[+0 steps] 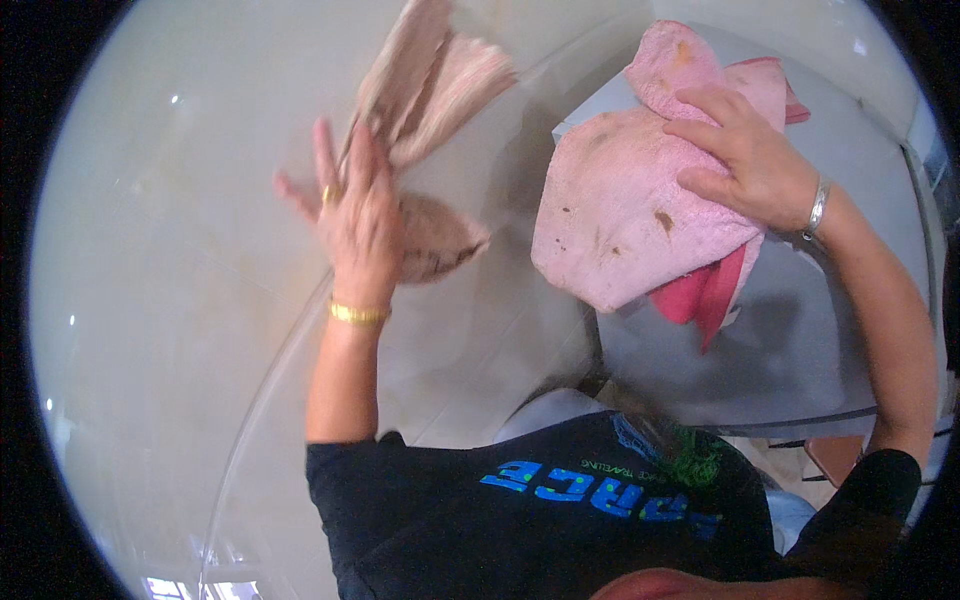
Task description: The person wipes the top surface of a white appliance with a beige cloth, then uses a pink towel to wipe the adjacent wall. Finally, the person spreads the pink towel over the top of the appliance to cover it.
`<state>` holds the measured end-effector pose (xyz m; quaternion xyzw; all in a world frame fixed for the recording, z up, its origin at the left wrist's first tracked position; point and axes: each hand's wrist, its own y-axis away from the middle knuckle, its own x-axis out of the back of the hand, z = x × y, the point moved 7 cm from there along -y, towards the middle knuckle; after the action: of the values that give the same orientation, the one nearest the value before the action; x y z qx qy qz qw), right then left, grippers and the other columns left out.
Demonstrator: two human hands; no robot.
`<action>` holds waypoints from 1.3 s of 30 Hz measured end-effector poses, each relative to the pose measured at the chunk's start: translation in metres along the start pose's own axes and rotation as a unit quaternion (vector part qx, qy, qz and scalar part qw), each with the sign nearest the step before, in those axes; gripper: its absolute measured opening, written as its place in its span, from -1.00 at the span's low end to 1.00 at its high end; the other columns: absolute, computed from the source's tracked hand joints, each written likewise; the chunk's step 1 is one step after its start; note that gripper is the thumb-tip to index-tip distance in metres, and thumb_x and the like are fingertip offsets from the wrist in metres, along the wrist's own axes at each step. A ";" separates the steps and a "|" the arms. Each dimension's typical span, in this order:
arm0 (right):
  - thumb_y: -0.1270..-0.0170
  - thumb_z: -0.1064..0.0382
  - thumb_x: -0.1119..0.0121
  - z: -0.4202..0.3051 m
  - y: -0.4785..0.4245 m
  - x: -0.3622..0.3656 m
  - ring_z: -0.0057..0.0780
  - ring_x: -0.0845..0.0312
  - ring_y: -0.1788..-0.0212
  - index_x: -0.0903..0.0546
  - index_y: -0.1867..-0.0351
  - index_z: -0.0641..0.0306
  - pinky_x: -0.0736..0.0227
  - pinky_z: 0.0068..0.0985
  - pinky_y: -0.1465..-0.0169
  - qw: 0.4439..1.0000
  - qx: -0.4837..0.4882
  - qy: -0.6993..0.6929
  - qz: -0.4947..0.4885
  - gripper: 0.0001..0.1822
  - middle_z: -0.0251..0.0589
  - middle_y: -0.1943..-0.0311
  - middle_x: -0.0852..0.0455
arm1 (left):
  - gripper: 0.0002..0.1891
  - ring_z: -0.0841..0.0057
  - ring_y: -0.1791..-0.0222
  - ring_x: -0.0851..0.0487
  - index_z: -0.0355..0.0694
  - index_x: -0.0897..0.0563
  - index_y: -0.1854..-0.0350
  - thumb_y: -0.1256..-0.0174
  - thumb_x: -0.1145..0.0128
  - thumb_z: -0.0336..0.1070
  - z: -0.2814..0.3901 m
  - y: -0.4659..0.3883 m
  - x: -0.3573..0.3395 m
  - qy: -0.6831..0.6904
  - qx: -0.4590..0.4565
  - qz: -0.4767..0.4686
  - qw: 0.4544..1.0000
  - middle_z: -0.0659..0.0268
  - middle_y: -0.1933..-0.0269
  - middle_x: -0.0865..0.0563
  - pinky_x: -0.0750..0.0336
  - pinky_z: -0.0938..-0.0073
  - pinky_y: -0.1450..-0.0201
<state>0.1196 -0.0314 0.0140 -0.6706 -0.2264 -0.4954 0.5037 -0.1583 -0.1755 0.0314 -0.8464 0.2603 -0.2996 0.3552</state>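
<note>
My left hand (364, 225), blurred, is closed around the middle of a beige-brown cloth (439, 97). The cloth sticks out above and below the hand; the thumb is hidden and some fingers are spread. My right hand (739, 154) lies on a stained pale pink cloth (615, 202), its fingers apart on the fabric, with no clear grip. This cloth is heaped and folded over a grey surface (750, 367). A darker pink fabric (709, 292) pokes out from under its lower edge, and a folded pink corner (757, 82) lies beyond my fingers.
A glossy, pale tiled surface (165, 225) with visible joints spans the left and middle. The grey surface at the right has a dark lower edge (810, 424). Below it shows a brown piece of furniture (836, 457), partly hidden by my arm.
</note>
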 end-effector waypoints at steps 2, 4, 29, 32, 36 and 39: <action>-0.16 0.09 -0.23 0.004 0.002 -0.002 0.07 -0.16 -0.36 -0.51 -0.19 0.25 -0.07 -0.19 -0.41 1.000 -0.008 0.010 -0.002 -0.44 0.13 -0.31 -0.30 | -0.65 0.15 -0.51 -0.11 -0.20 -0.62 -0.08 -0.24 -0.03 -0.36 -0.013 0.053 0.004 -0.020 0.049 -0.014 0.998 0.42 -0.36 -0.44 0.38 -0.35 -0.42; -0.16 0.08 -0.23 0.006 0.004 -0.004 0.07 -0.16 -0.36 -0.51 -0.19 0.27 -0.07 -0.19 -0.41 0.999 -0.012 0.030 0.005 -0.44 0.13 -0.31 -0.30 | -0.64 0.10 -0.50 -0.11 -0.20 -0.62 -0.09 -0.23 -0.03 -0.36 -0.017 0.099 0.010 -0.026 0.089 -0.033 0.995 0.40 -0.37 -0.43 0.37 -0.31 -0.44; -0.15 0.09 -0.23 0.002 -0.002 -0.002 0.06 -0.17 -0.34 -0.53 -0.14 0.33 -0.10 -0.22 -0.40 1.000 0.007 0.009 0.006 -0.46 0.14 -0.28 -0.33 | -0.59 0.11 -0.53 0.02 -0.30 -0.57 -0.10 -0.18 0.00 -0.36 0.027 0.037 -0.009 0.050 0.025 -0.101 0.993 0.24 -0.42 -0.33 0.41 -0.40 -0.40; -0.16 0.07 -0.22 0.001 0.000 -0.002 0.06 -0.17 -0.34 -0.53 -0.15 0.33 -0.09 -0.22 -0.40 1.000 0.004 0.011 0.009 -0.45 0.14 -0.29 -0.32 | -0.52 0.16 -0.54 0.04 -0.29 -0.49 -0.22 -0.20 0.04 -0.37 0.039 0.006 -0.019 0.075 -0.007 -0.124 0.989 0.32 -0.46 -0.26 0.42 -0.36 -0.42; -0.18 0.06 -0.19 0.005 0.002 -0.003 0.05 -0.17 -0.35 -0.52 -0.16 0.34 -0.08 -0.22 -0.40 1.000 0.001 0.012 0.001 -0.45 0.14 -0.29 -0.31 | -0.51 0.17 -0.54 0.03 -0.26 -0.49 -0.23 -0.19 0.05 -0.41 0.039 0.027 -0.020 0.046 -0.007 -0.099 0.994 0.37 -0.47 -0.25 0.39 -0.37 -0.42; -0.18 0.05 -0.19 0.000 0.000 -0.001 0.05 -0.17 -0.34 -0.51 -0.17 0.34 -0.07 -0.22 -0.41 1.000 -0.007 0.011 -0.002 -0.44 0.15 -0.29 -0.32 | -0.51 0.17 -0.54 0.03 -0.26 -0.49 -0.23 -0.18 0.03 -0.39 0.024 0.078 -0.013 0.038 0.012 -0.104 0.994 0.34 -0.47 -0.25 0.40 -0.36 -0.42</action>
<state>0.1191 -0.0309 0.0129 -0.6682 -0.2192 -0.5051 0.5003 -0.1680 -0.2038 -0.0453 -0.8524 0.1808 -0.3700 0.3223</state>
